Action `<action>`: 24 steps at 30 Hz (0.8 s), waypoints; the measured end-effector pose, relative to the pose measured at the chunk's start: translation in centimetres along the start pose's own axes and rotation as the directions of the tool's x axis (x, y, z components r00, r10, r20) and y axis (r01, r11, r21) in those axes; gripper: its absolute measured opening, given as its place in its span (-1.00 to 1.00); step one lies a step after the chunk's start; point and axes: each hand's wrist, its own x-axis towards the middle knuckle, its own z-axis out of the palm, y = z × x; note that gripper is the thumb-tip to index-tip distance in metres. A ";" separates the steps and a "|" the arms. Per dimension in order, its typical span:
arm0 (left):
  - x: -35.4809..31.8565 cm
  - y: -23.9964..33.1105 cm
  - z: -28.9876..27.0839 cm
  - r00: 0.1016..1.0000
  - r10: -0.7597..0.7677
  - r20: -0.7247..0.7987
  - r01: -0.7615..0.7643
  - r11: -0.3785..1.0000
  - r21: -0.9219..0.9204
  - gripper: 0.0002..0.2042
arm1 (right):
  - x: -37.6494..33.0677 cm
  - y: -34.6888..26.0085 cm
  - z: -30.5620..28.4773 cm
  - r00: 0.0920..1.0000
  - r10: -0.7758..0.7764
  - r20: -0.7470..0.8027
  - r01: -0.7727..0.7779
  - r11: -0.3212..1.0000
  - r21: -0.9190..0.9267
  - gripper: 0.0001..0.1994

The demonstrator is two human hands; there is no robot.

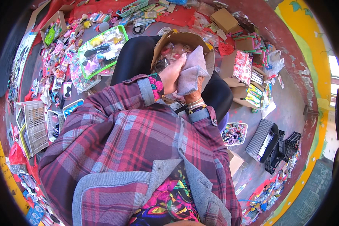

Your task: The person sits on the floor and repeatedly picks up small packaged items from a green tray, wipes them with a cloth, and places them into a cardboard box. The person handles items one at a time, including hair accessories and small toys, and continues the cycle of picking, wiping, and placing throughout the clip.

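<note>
A pale greyish-pink cloth point(194, 71) is bunched between my two hands, above an open cardboard box point(165, 41) between my knees. My left hand point(172, 76) is closed against the cloth's left side, fingers pointing up and away from me. Most of my right hand point(194, 97) is covered by the cloth, which drapes over its fingers; bracelets circle that wrist. Whether anything lies inside the cloth is hidden. Clear plastic-wrapped items point(174, 52) with pink and red parts fill the box below.
On my left, a green-rimmed tray point(125, 33) holds packaged goods, and a white plastic crate point(35, 126) stands farther back. To the right are cardboard boxes of packets point(242, 66), a white basket of hair ties point(234, 134) and a dark checked case point(260, 140). Small goods cover much of the floor.
</note>
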 end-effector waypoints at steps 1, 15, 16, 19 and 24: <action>-0.3 -0.1 0.3 1.000 -0.009 -0.019 0.010 1.000 0.007 -0.52 | 0.1 -0.4 -0.3 0.999 0.046 -0.016 -0.044 0.995 0.093 -0.56; -3.3 0.4 0.0 0.999 -0.033 0.018 0.027 0.961 0.275 -0.59 | 4.7 0.7 -2.2 0.990 0.120 -0.079 -0.046 0.784 0.619 -0.80; -3.3 0.9 -0.4 0.998 -0.047 0.047 0.039 0.988 0.151 -0.71 | 5.2 0.3 -2.6 0.970 0.236 0.063 -0.187 0.548 0.815 -0.76; -4.0 2.6 -0.7 0.991 -0.052 0.120 0.055 0.998 -0.025 -0.71 | 4.2 -2.8 -5.0 0.862 0.383 0.333 -0.337 -0.059 0.940 -0.66; -3.2 3.8 -1.5 0.981 0.021 0.192 0.017 0.980 -0.197 -0.67 | 3.2 -1.9 -3.5 0.879 0.352 0.322 -0.256 -0.222 0.941 -0.56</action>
